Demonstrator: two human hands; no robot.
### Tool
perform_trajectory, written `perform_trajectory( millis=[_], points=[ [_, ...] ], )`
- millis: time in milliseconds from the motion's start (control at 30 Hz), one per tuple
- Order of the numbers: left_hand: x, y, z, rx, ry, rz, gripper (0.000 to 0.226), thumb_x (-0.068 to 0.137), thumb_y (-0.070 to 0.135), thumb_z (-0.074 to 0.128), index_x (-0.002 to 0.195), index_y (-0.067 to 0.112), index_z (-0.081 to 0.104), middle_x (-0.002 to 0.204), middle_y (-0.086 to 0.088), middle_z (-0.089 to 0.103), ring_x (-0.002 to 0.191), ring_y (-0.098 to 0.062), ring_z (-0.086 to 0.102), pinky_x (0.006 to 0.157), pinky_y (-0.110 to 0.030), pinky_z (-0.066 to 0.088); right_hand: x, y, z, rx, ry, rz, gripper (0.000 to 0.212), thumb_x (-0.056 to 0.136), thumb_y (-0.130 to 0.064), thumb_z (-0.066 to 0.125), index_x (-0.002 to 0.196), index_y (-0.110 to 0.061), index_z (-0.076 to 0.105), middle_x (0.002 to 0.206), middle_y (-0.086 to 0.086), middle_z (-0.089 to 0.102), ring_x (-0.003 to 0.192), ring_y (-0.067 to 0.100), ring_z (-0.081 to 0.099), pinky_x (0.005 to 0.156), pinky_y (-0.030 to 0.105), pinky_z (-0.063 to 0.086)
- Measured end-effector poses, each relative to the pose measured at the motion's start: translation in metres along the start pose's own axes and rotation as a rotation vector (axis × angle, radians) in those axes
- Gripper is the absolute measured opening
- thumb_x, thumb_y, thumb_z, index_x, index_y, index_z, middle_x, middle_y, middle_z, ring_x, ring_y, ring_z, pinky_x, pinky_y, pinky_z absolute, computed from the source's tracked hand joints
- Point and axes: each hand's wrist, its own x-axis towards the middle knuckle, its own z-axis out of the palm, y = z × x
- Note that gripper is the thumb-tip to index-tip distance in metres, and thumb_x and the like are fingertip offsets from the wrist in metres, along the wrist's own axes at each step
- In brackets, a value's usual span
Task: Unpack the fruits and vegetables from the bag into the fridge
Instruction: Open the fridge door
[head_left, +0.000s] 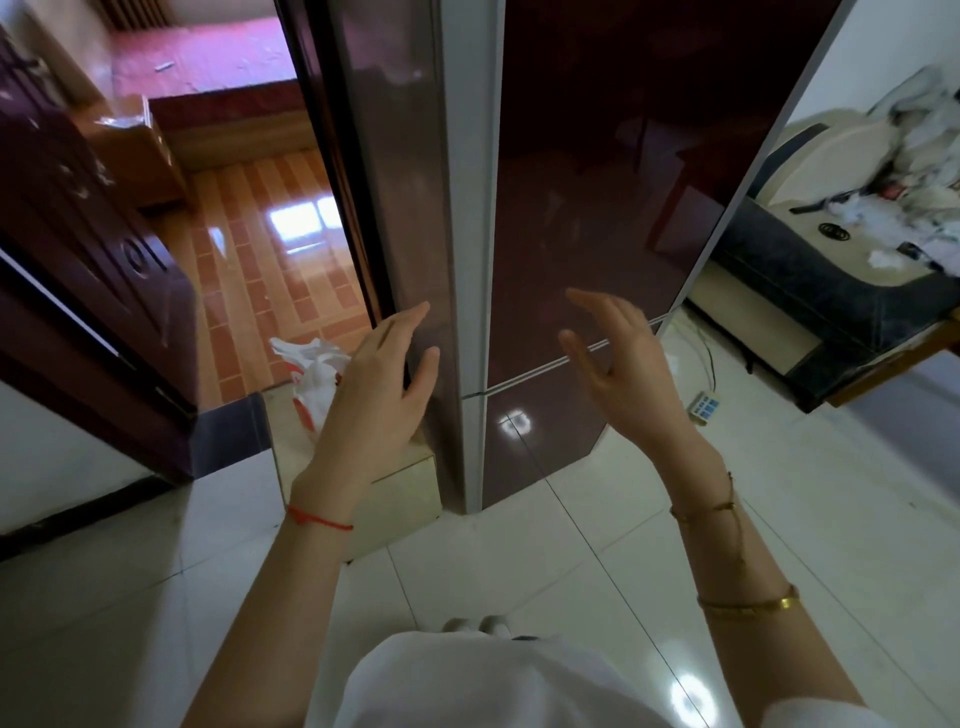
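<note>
I see my left hand (382, 374) and right hand (615, 364) empty, fingers spread wide, mid-frame before the closed maroon fridge (597, 182); the white bag (317, 379) sits left.

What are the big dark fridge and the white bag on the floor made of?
The fridge front looks like glossy glass or lacquered metal, because it mirrors the room like a dark mirror. The bag looks like thin plastic: white, crinkly and slightly shiny.
</note>
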Motion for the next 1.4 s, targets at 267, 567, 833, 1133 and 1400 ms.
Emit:
perform_trajectory(
  millis=[267, 567, 833, 1133, 1400],
  points=[
    [0.059, -0.001, 0.011, -0.008, 0.086, -0.045, 0.051, 0.099, 0.023, 0.05, 0.148, 0.016, 0.035, 0.149, -0.008, 0.042, 0.124, -0.027, 0.054, 0.107, -0.035, 0.042, 0.094, -0.04, -0.012, -0.239, 0.169, -0.342, 0.046, 0.098, -0.028, 0.053, 0.14, -0.01, 0.049, 0.145, 0.005, 0.048, 0.141, 0.026, 0.036, 0.116, 0.038, 0.031],
    [0.124, -0.023, 0.042, -0.013, 0.054, -0.071, 0.058, 0.101, 0.039, 0.043, 0.15, 0.012, 0.03, 0.153, -0.014, 0.036, 0.134, -0.031, 0.044, 0.11, -0.04, 0.037, 0.174, -0.075, 0.002, -0.526, 0.277, -0.573, 0.054, 0.101, -0.027, 0.044, 0.152, -0.014, 0.033, 0.16, 0.008, 0.026, 0.151, 0.031, 0.015, 0.124, 0.045, 0.016],
    [0.161, -0.02, 0.063, -0.095, -0.038, -0.144, 0.061, 0.099, 0.039, 0.033, 0.15, 0.007, 0.028, 0.15, -0.019, 0.039, 0.136, -0.034, 0.04, 0.111, -0.051, 0.035, 0.196, -0.071, 0.018, -0.531, 0.38, -0.631, 0.059, 0.096, -0.018, 0.051, 0.151, -0.011, 0.032, 0.162, 0.012, 0.019, 0.152, 0.03, 0.015, 0.124, 0.043, 0.018],
    [0.162, -0.021, 0.076, -0.088, -0.037, -0.161, 0.057, 0.101, 0.03, 0.031, 0.15, 0.002, 0.022, 0.154, -0.022, 0.03, 0.138, -0.034, 0.036, 0.112, -0.045, 0.032, 0.199, -0.065, 0.02, -0.52, 0.374, -0.642, 0.063, 0.095, -0.02, 0.054, 0.152, -0.012, 0.029, 0.163, 0.01, 0.016, 0.152, 0.028, 0.013, 0.124, 0.044, 0.018],
    [0.124, -0.012, 0.084, -0.025, 0.014, -0.009, 0.048, 0.103, 0.038, 0.03, 0.14, 0.01, 0.035, 0.13, -0.016, 0.054, 0.102, -0.024, 0.063, 0.081, -0.03, 0.048, 0.173, -0.057, 0.024, -0.441, 0.52, -0.609, 0.055, 0.099, -0.026, 0.053, 0.149, -0.009, 0.036, 0.161, 0.013, 0.022, 0.151, 0.031, 0.016, 0.125, 0.045, 0.014]
  ],
)
